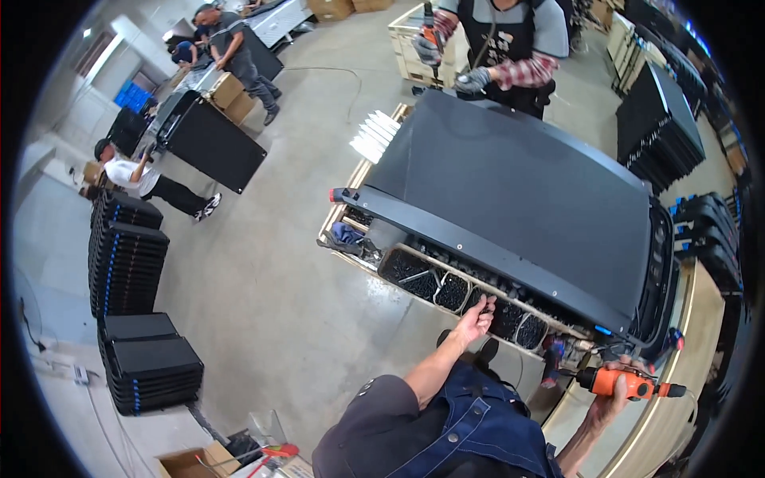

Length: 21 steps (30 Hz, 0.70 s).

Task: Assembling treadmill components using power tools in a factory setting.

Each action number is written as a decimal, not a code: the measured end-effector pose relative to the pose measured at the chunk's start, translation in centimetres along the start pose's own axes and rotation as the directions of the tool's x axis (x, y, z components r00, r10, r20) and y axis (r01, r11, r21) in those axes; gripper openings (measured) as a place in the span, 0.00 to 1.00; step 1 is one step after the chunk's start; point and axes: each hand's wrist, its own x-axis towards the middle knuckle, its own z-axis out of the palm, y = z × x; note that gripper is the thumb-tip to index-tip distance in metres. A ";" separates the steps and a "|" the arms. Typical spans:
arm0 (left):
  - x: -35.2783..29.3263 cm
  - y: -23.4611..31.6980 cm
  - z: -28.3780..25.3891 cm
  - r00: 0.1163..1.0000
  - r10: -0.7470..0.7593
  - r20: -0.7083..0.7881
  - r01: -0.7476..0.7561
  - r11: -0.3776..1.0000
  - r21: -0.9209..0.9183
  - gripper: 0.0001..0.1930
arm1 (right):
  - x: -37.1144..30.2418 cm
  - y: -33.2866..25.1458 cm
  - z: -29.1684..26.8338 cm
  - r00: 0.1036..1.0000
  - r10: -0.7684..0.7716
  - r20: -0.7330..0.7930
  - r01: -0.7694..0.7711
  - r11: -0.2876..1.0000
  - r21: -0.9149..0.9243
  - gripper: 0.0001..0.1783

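My right hand (619,393) is wrapped round an orange power screwdriver (635,384), its dark nose pointing left, near the near right corner of a treadmill base (518,191). The base is wide and black, with rails along its sides. My left hand (476,316) is over a divided tray (430,260) at the base's near edge, fingers curled together in a pinch. Small black screws (452,291) fill the tray's compartments. Whether a screw is between my fingertips is too small to tell. A second power tool (551,362), blue and red, sits beside the tray's right end.
Across the base, a gloved co-worker (510,68) holds an orange power driver (431,36). Stacked black panels (657,119) stand far right, black parts (131,255) at left. A wooden bench edge (677,358) is close on my right. Other people work far left.
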 end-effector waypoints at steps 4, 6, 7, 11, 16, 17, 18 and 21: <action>-0.9 -1.4 3.0 0.950 0.219 -0.223 -0.189 0.971 0.150 0.20 | 2.2 0.1 1.5 0.988 0.055 0.145 -0.065 0.996 0.068 0.31; -1.0 -2.7 3.5 0.947 0.233 -0.220 -0.174 0.950 0.259 0.21 | 2.7 -1.2 2.5 0.983 0.094 0.160 -0.106 0.992 0.064 0.32; -1.1 -3.3 4.5 0.951 0.216 -0.222 -0.157 0.954 0.257 0.21 | 3.0 -1.0 2.2 0.981 0.101 0.165 -0.117 0.989 0.089 0.31; -2.5 -7.5 11.1 0.989 0.144 0.029 -0.138 0.843 0.520 0.17 | 5.9 0.9 1.8 0.966 0.070 0.249 -0.153 0.931 0.332 0.32; -3.6 -12.0 18.2 0.997 0.003 0.080 -0.041 0.880 0.473 0.15 | 8.7 0.5 3.0 0.996 0.038 0.085 -0.071 0.902 0.427 0.25; -3.1 -13.2 18.5 0.995 -0.052 0.081 0.013 0.905 0.425 0.14 | 9.1 0.3 2.2 0.997 0.019 0.075 -0.049 0.906 0.421 0.24; -2.6 -14.6 18.2 0.990 -0.113 0.089 0.072 0.926 0.370 0.14 | 8.9 0.1 1.3 0.999 0.016 0.045 -0.033 0.907 0.420 0.23; -1.0 -17.7 18.1 0.972 -0.213 0.100 0.178 0.943 0.281 0.13 | 9.0 0.0 -1.4 1.000 0.008 -0.019 0.000 0.916 0.400 0.23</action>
